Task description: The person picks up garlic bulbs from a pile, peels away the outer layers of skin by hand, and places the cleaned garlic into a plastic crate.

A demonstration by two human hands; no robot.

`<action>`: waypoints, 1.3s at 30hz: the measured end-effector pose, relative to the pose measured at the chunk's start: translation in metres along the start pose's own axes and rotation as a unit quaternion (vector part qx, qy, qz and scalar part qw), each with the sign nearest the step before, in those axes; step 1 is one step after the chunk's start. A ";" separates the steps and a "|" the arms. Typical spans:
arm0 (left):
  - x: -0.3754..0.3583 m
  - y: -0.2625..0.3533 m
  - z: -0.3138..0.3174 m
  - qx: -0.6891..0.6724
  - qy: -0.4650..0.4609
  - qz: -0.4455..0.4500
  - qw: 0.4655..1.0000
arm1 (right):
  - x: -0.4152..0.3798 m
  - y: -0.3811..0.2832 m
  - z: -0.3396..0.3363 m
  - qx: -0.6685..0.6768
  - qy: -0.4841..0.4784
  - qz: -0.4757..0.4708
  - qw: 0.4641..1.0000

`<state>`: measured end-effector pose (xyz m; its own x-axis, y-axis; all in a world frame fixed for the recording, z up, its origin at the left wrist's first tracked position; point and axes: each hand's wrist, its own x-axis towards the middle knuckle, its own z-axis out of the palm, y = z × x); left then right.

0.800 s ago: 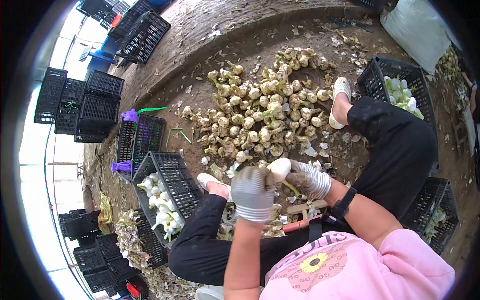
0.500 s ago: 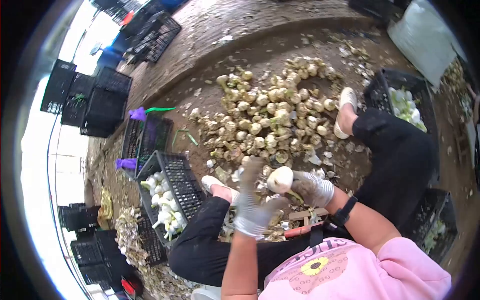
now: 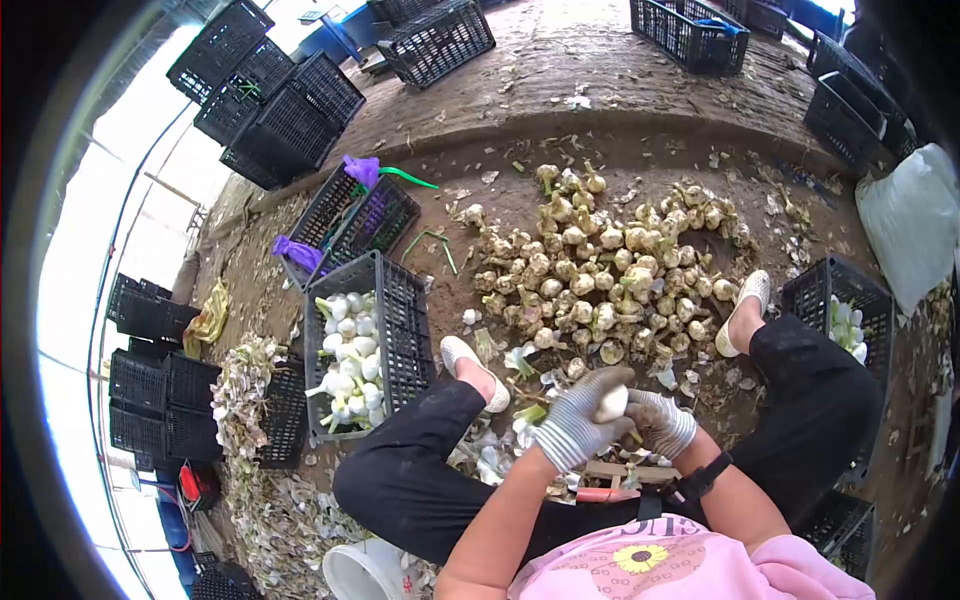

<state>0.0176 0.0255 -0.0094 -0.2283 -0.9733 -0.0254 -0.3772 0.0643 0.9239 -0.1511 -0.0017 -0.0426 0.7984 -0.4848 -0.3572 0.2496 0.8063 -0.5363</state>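
Note:
A white peeled garlic bulb is held between my two gloved hands, above the ground between my feet. My left hand, in a striped glove, is closed round the bulb's left side. My right hand, in a soiled glove, is closed at its right side, close to the stem. Part of the bulb is hidden by the fingers. Beyond my hands lies a wide pile of unpeeled garlic bulbs on the dirt floor.
A black crate of white bulbs stands left of my foot; another crate is on the right. A white sack stands at far right. Peelings litter the floor, and a white bucket is at lower left.
The view has shifted left and up. My left hand has moved in from beside the bulb and closed round it; before, the bulb was at my right hand's fingers.

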 end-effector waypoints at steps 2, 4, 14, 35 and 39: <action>0.004 -0.043 -0.018 -0.119 0.113 -0.077 0.983 | 0.011 0.012 -0.017 0.018 0.016 -0.008 1.000; -0.002 -0.076 -0.060 -0.366 0.223 -0.069 0.901 | 0.008 0.005 -0.018 0.031 0.035 -0.045 0.998; 0.037 -0.117 -0.107 -0.394 0.509 -0.223 0.732 | 0.020 0.008 -0.039 -0.008 0.166 0.000 0.986; 0.388 -0.279 -0.113 0.325 0.119 -0.230 0.909 | 0.041 -0.013 -0.103 0.016 0.334 0.025 0.942; 0.299 -0.189 -0.097 0.253 0.175 -0.137 0.942 | 0.039 -0.022 -0.084 -0.048 0.325 0.027 0.944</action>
<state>0.1083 -0.2988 -0.1549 0.2154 -0.9761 -0.0270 -0.7791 -0.1885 0.5979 -0.1721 -0.0672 -0.1090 0.2954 -0.5743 -0.7635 0.1431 0.8167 -0.5590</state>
